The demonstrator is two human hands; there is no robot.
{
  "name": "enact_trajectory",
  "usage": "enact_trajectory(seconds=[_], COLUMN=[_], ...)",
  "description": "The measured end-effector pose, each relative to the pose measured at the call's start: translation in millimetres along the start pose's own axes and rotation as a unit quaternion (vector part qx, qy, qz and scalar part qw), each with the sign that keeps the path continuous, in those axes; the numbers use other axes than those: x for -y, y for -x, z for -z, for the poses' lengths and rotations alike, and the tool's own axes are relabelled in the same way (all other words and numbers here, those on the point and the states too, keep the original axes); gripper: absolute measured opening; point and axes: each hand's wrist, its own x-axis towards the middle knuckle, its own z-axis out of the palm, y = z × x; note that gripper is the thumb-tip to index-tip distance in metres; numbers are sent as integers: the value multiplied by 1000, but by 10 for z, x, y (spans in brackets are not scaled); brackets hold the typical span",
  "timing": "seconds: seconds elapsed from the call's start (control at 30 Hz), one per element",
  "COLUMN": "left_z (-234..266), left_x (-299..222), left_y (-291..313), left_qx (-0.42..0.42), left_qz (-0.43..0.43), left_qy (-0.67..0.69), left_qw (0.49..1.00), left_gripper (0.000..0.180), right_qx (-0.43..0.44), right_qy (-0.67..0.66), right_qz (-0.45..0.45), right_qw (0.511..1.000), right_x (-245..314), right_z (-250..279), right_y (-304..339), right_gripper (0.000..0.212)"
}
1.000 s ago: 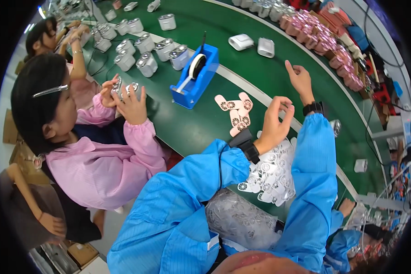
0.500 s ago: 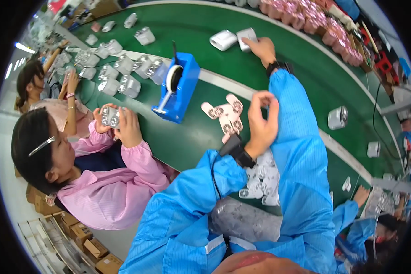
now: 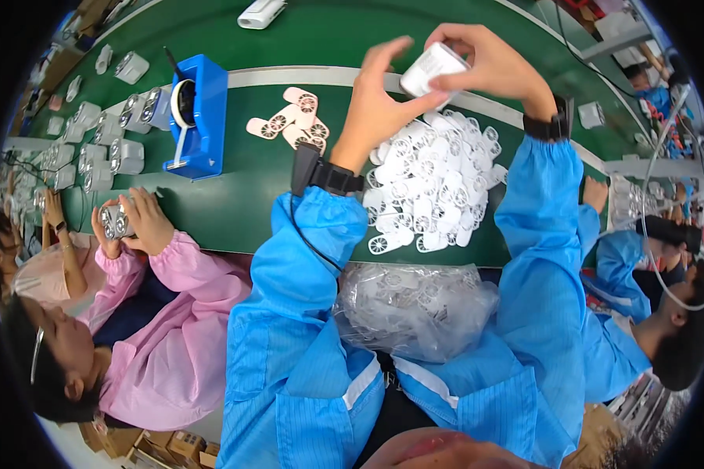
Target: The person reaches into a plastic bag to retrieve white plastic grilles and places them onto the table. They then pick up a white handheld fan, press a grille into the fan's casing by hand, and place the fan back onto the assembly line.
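Observation:
Above the far edge of the work surface, my right hand (image 3: 499, 66) grips a white rounded plastic housing (image 3: 428, 70), thumb on its near side and fingers over the top. My left hand (image 3: 374, 108) is open beside the housing, fingers spread and slightly blurred. Its thumb reaches under the lower edge; whether it touches I cannot tell. Below both hands lies a heap of flat white pieces (image 3: 426, 187), each with a dark spoked circle. A few pale pink pieces (image 3: 289, 117) of similar shape lie to the left of my left wrist.
A blue tape dispenser (image 3: 211, 117) stands left of the pink pieces. A clear plastic bag (image 3: 414, 305) with more pieces rests at my lap. Another white housing (image 3: 261, 13) lies on the green belt (image 3: 328, 43). At left, a co-worker in pink (image 3: 164, 313) holds a grey-and-clear unit.
My right hand has lifted a white housing off the belt and brought it closer. My left hand has moved up beside it and opened. The view has swung right, uncovering the white heap.

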Motion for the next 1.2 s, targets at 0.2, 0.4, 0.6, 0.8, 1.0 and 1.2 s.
enact_trajectory(seconds=[0.2, 0.4, 0.6, 0.8, 1.0, 1.2], left_z=[-151, -179, -192, -277, -316, -400], left_x=[103, 48, 10, 17, -23, -17], left_y=[163, 151, 129, 134, 79, 40], left_qx=[234, 122, 122, 143, 153, 198], left_qz=[131, 208, 212, 173, 160, 125], left_qy=[144, 282, 229, 194, 173, 156], left_qw=[952, 929, 942, 955, 960, 959], left_gripper=[70, 55, 51, 51, 51, 54], right_qx=[-193, -225, -285, -302, -311, -330], right_qy=[-30, 170, 69, 39, 30, -99], right_qz=[-44, -247, -218, -190, -187, -196], right_qw=[980, 927, 931, 933, 931, 918], right_x=[213, 224, -39, -147, -134, -206], right_z=[-410, -1119, -1242, -1220, -1120, -873], right_y=[815, 1525, 1537, 1511, 1457, 1437], right_gripper=[41, 37, 36, 33, 28, 23])
